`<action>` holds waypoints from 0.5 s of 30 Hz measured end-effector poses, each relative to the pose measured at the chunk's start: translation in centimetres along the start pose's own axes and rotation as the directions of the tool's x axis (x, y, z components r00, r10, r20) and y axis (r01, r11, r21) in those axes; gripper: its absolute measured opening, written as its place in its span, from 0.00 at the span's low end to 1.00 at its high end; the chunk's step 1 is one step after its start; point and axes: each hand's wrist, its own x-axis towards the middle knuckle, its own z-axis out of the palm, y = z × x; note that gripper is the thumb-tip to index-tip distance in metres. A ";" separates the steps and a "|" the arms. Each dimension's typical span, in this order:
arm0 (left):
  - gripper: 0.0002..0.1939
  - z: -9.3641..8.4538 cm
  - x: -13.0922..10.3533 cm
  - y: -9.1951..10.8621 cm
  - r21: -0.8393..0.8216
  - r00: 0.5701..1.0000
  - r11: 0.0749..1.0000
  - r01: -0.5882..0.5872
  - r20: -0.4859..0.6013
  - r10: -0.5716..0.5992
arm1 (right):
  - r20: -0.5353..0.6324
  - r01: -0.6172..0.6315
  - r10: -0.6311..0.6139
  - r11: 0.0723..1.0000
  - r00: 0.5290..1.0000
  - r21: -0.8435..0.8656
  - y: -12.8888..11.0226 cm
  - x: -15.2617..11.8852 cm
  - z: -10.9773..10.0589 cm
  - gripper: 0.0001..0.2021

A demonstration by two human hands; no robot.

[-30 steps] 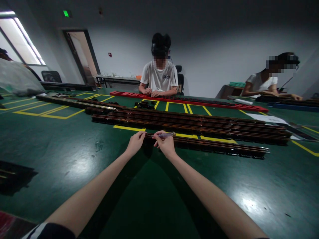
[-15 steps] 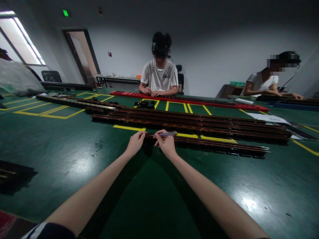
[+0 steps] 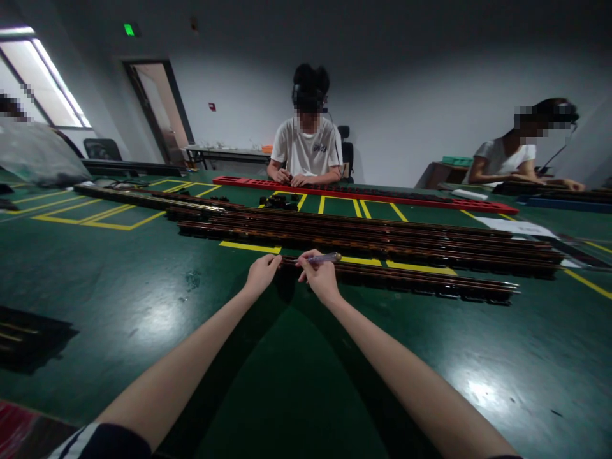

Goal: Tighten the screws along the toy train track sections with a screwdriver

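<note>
A long dark strip assembly [image 3: 411, 279] lies across the green table in front of me. My left hand [image 3: 262, 273] pinches its left end between thumb and fingers. Just to the right, my right hand [image 3: 319, 275] is closed around a pen-like tool [image 3: 325, 257], whose thin tip points left toward the strip's end. Whether the tip touches the strip is too small to tell. Behind both hands rests a wide stack of similar dark strips [image 3: 363, 233].
A red tray [image 3: 478, 204] runs along the far side, where a person [image 3: 308, 150] sits. Another person [image 3: 507, 156] works at the far right. More dark strips [image 3: 33, 338] lie at the near left, and white paper [image 3: 516, 226] at the right.
The whole view has shifted very slightly. Both hands keep the same grip and place on the strip and tool.
</note>
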 end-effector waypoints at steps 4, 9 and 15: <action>0.17 -0.3 -0.1 0.2 0.026 1.000 1.000 0.018 0.009 -0.018 | -0.001 -0.004 0.004 1.000 1.000 0.022 0.3 0.1 0.2 0.09; 0.18 -0.9 -0.4 0.6 0.118 0.991 0.984 0.131 -0.022 -0.130 | 0.008 -0.015 0.015 0.999 1.000 0.031 0.1 0.0 0.2 0.09; 0.17 -1.2 -0.2 0.3 0.092 0.983 0.978 0.185 -0.019 -0.184 | 0.002 -0.017 0.016 0.999 1.000 0.038 -0.1 -0.2 0.2 0.11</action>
